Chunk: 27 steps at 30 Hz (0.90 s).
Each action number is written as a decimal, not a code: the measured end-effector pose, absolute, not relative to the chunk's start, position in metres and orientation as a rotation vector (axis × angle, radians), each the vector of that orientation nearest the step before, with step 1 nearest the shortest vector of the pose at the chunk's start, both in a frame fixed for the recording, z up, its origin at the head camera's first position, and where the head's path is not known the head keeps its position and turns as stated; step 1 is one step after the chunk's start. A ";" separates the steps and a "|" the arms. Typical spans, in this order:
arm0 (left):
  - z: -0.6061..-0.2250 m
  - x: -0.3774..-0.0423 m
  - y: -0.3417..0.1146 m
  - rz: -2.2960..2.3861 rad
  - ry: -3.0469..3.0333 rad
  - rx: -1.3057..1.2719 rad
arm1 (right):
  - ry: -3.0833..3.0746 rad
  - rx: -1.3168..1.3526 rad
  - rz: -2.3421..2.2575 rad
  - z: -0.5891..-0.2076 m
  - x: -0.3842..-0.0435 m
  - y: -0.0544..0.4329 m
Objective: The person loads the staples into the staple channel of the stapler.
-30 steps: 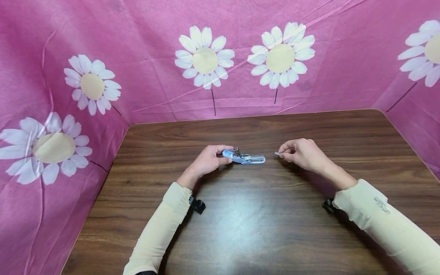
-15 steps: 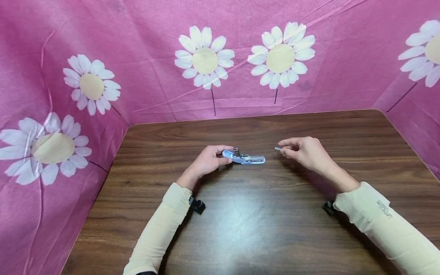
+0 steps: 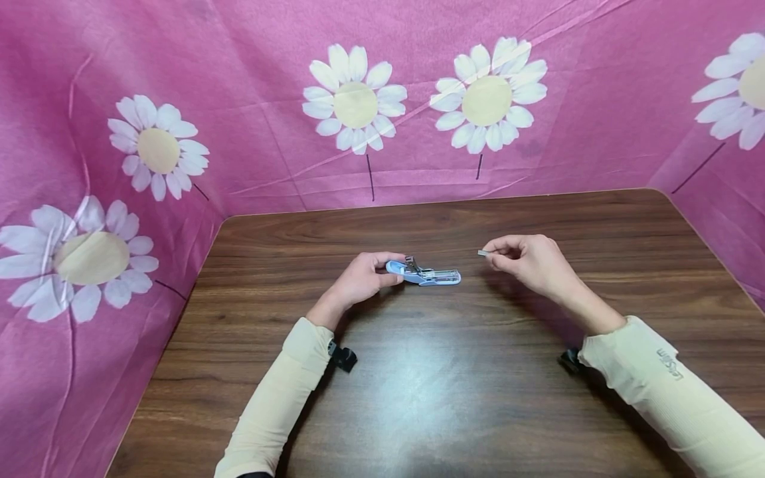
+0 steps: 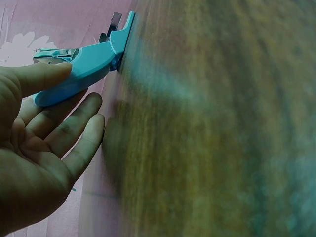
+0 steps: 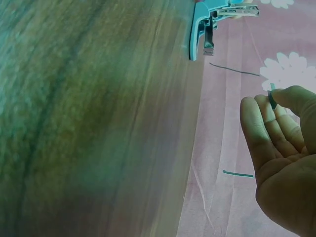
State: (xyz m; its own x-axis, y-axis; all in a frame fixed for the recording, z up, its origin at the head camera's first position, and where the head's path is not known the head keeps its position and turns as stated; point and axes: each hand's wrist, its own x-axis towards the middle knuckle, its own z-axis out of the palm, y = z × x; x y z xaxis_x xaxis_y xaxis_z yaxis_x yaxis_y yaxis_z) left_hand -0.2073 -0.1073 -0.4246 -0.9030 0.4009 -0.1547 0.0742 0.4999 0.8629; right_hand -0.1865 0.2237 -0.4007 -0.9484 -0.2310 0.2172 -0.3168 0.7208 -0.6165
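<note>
My left hand (image 3: 360,279) grips the rear of a light blue stapler (image 3: 441,277), thumb on one side and fingers on the other. The stapler stands opened up, its metal magazine (image 4: 53,54) swung away from the base, whose far end meets the table in the left wrist view. To the right of it, my right hand (image 3: 540,265) pinches a short grey strip of staples (image 3: 481,253) between thumb and fingertips, held apart from the stapler. In the right wrist view the strip (image 5: 272,98) shows small and dark, and the other fingers extend alongside.
A brown wood-grain table (image 3: 412,392) lies under both hands, with a bright glare patch in front. Pink cloth with white daisies (image 3: 487,101) closes off the back and sides. A black wrist camera (image 3: 343,356) hangs at the left cuff, another (image 3: 570,360) at the right.
My right hand has risen slightly and moved a little away toward the back, with the staple strip still pinched. The left hand and the stapler have stayed in place.
</note>
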 end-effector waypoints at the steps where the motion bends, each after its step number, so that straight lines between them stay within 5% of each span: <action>1: -0.424 -0.207 -0.107 1.364 2.413 0.398 | -2.796 0.441 1.044 -0.400 -0.187 0.223; 27: -0.424 -0.206 -0.107 1.378 2.413 0.399 | -2.819 0.422 1.254 -0.393 -0.186 0.218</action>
